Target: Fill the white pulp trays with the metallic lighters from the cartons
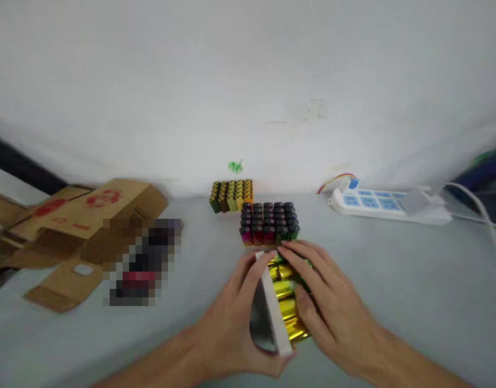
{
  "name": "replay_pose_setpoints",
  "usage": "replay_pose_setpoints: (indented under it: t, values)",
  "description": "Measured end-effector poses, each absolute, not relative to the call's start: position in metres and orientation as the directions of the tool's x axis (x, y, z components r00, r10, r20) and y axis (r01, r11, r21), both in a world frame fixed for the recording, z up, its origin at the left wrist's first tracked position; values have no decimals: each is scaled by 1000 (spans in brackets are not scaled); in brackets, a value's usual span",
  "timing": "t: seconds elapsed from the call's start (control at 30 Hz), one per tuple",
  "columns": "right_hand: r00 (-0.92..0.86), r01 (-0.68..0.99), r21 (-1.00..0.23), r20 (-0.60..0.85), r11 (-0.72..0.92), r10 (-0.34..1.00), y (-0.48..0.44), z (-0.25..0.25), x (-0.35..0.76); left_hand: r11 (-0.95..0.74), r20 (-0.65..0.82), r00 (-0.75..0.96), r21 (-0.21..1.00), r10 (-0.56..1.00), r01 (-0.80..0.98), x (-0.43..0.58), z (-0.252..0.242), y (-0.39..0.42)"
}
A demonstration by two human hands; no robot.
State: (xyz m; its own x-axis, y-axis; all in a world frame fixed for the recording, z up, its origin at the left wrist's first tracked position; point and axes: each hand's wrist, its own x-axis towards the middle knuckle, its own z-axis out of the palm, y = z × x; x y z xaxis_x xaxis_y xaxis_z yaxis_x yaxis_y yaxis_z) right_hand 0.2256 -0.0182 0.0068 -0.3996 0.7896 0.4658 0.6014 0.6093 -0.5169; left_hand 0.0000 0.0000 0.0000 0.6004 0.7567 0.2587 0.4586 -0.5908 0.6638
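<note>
My left hand (pixel 235 312) grips a white, flat tray or lid (pixel 274 307) tilted on edge, fingers wrapped around it. My right hand (pixel 323 302) lies over a row of shiny gold lighters (pixel 286 302) beside that tray, fingers curled on them. Just beyond my fingertips stands a block of several lighters with black caps (pixel 269 222) and coloured bodies. Further back, near the wall, is a second block of yellow-brown lighters (pixel 232 195).
An opened cardboard box (pixel 82 226) lies at the left with a blurred-out patch beside it. A white and blue power strip (pixel 383 203) with cables sits at the back right. A white wall (pixel 248 81) bounds the grey table (pixel 413 285).
</note>
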Motion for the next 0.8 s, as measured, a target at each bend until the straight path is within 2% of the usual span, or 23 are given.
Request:
replay_pose_setpoints:
  t: [0.47, 0.8]
  values:
    - [-335, 654, -511, 465, 557, 820, -14, 8, 227, -588, 315, 555, 688, 770, 425, 0, 5, -4]
    - [-249, 601, -591, 502, 539, 828, -7, 0, 236, -580, 285, 562, 672, 776, 460, -12, 5, -4]
